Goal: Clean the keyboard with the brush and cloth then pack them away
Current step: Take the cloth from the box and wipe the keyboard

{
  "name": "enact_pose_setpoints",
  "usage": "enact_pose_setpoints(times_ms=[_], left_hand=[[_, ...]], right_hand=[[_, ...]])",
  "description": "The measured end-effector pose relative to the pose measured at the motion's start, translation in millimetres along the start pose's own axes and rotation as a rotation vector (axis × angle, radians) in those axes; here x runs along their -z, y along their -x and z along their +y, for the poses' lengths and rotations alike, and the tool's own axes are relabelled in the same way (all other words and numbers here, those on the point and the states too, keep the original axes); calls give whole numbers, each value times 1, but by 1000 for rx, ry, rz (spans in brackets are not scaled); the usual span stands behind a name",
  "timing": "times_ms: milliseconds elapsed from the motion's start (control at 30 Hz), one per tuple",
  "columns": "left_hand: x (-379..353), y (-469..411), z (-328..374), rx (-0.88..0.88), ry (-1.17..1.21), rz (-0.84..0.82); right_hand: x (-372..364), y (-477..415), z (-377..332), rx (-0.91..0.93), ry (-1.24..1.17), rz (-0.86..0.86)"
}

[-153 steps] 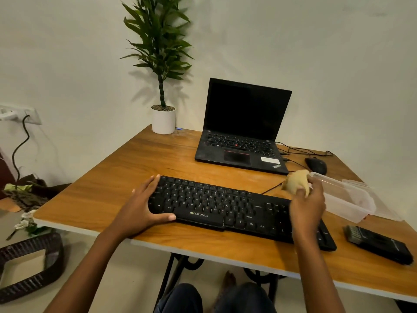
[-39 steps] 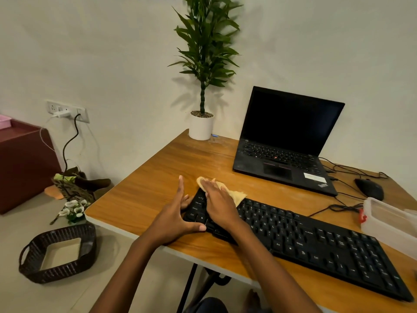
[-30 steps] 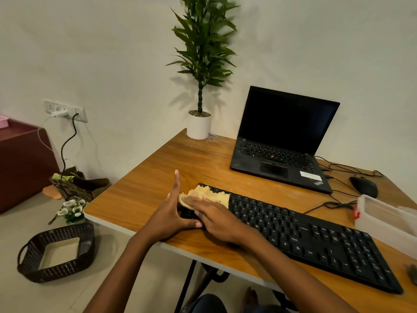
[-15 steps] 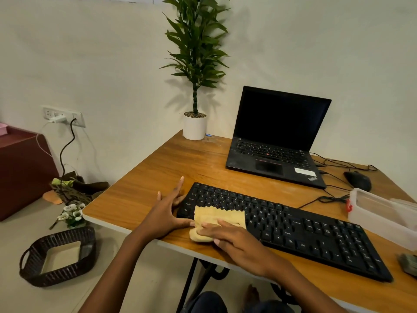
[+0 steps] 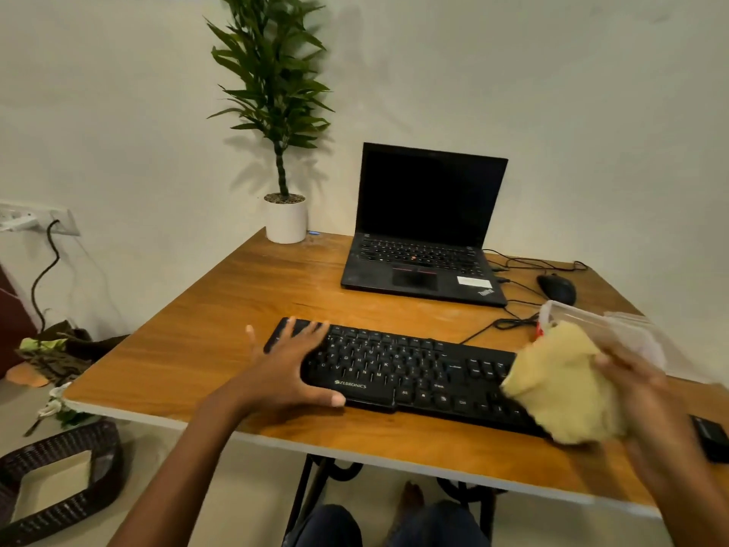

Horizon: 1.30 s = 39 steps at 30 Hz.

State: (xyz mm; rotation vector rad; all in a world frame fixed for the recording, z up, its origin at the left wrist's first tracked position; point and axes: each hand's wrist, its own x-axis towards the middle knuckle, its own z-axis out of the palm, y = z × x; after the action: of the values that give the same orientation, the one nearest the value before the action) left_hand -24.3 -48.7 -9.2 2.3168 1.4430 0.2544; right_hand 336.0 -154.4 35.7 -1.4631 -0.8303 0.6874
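Head view: a black full-size plastic keyboard (image 5: 394, 373) is laid across the front of the wooden counter (image 5: 236, 309). Its left end is pinned by the left hand (image 5: 288, 369), whose fingers (image 5: 311, 329) are spread flat over the keys while the thumb is laid along the front edge. A crumpled pale-yellow cloth (image 5: 564, 388) is gripped in the right hand (image 5: 651, 400), bunched against the curled fingers (image 5: 615, 363) and held just above the keyboard's right end. That hand is blurred, so the exact grip cannot be told. A clear plastic container (image 5: 615, 329) is seen just beyond those fingers. A dark flat object, taken to be the black brush (image 5: 710, 440), is seen beside the wrist, cut by the frame edge. Wiping is judged nearly done, with packing to follow. Trouble could be caused by the hanging cloth: keycaps could be snagged, or the light container could be knocked back toward the looped black cable (image 5: 509, 323). Should the left fingers be lifted early, the keyboard could be dragged sideways.
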Motion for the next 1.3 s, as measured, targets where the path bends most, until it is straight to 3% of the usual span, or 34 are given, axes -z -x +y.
enact_pose_setpoints(times_ms=[67, 133, 233, 300, 667, 800, 1067, 1200, 1300], left_hand=[[-3, -16, 38, -100, -30, -103], [-11, -37, 72, -173, -106, -169], [-24, -73, 104, -225, -268, -221], [-27, -91, 108, -203, -370, -254], [-26, -100, 114, -209, -496, -265], [-19, -101, 112, -200, -533, -293], [-22, -102, 118, -235, -572, -277], [-20, -103, 124, -200, -595, -310], [-14, -105, 124, -148, -608, -363]], right_hand=[[-1, -12, -8, 217, -8, 212], [-21, -21, -7, 416, 194, 232], [-55, -40, 25, 556, 821, -134], [-59, -50, 49, 549, 1030, -248], [-102, -70, 43, 586, 900, -513], [-78, -80, 27, 509, 1021, -639], [-77, -84, 27, 467, 1049, -567], [-89, -76, 33, 492, 966, -610], [-72, -84, 23, 476, 1081, -642]])
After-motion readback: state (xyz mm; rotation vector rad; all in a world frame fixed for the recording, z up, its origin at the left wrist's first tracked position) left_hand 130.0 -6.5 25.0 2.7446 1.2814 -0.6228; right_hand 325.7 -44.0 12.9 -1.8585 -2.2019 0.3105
